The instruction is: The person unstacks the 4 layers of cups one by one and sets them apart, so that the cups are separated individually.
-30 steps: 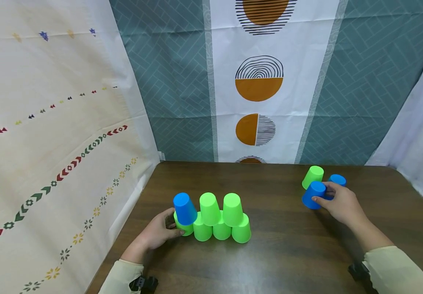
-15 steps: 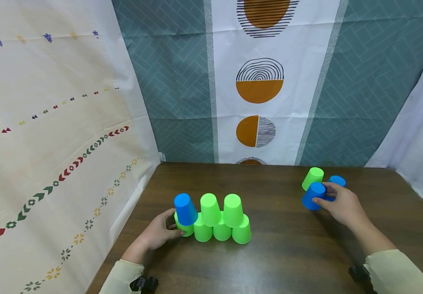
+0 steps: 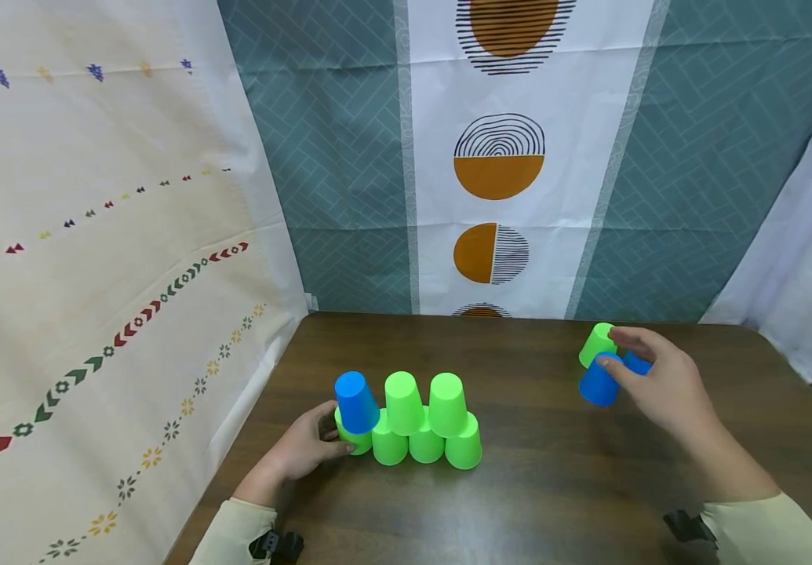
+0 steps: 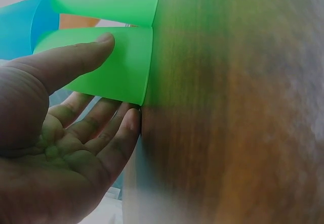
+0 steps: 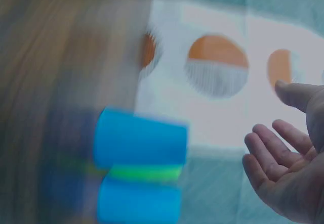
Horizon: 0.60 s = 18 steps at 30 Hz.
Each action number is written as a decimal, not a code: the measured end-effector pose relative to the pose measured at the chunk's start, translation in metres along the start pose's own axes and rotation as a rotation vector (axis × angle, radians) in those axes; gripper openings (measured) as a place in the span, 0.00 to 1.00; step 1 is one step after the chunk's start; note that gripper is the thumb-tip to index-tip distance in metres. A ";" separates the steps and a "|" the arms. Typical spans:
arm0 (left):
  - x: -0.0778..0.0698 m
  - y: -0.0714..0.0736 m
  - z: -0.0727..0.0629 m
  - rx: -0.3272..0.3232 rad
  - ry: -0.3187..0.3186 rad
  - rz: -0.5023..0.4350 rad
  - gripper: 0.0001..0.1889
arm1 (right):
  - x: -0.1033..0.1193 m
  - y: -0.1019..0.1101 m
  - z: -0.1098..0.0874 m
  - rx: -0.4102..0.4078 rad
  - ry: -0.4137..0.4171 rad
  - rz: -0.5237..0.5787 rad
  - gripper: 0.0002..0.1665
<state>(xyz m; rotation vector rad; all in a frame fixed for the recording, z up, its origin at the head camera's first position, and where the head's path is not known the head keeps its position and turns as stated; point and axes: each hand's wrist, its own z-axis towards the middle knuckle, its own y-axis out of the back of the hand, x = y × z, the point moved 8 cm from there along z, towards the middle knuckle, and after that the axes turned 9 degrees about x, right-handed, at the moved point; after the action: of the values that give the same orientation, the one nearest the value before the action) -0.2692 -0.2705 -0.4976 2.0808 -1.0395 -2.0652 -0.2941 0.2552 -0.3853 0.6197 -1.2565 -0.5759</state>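
Note:
At the left of the table my left hand (image 3: 307, 443) grips the end green cup (image 4: 121, 75), thumb on one side and fingers curved round the other. That cup belongs to a bottom row of several upside-down green cups (image 3: 425, 443). On top stand a blue cup (image 3: 355, 402) at the left and two green cups (image 3: 402, 400). Over at the right, my right hand (image 3: 670, 384) is raised with fingers spread beside a blue cup (image 3: 599, 382); the right wrist view shows a gap between them. A second blue cup (image 3: 636, 362), partly hidden by the hand, stands behind.
Another green cup (image 3: 596, 344) stands behind the two blue ones. The brown wooden table (image 3: 518, 494) ends at a patterned curtain (image 3: 335, 173) at the back. A white embroidered cloth (image 3: 116, 259) hangs along the left side.
My right hand has let go of the front blue cup and lifted up and back from it, its fingers spreading. The left hand and the stacked cups have stayed in place.

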 end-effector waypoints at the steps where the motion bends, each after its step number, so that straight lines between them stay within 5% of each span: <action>1: 0.000 0.000 0.000 0.001 0.001 0.003 0.35 | 0.009 -0.003 0.000 0.015 0.020 0.026 0.37; 8: -0.002 0.001 0.000 0.004 -0.007 0.010 0.33 | 0.068 -0.037 0.000 0.170 0.160 0.229 0.30; 18: -0.004 -0.001 -0.001 0.006 -0.008 -0.017 0.35 | 0.120 -0.097 0.003 0.341 0.238 0.304 0.37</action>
<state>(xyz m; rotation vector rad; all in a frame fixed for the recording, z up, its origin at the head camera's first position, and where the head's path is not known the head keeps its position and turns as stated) -0.2677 -0.2682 -0.4946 2.0934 -1.0335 -2.0820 -0.2765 0.1025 -0.3709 0.7384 -1.2012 -0.0302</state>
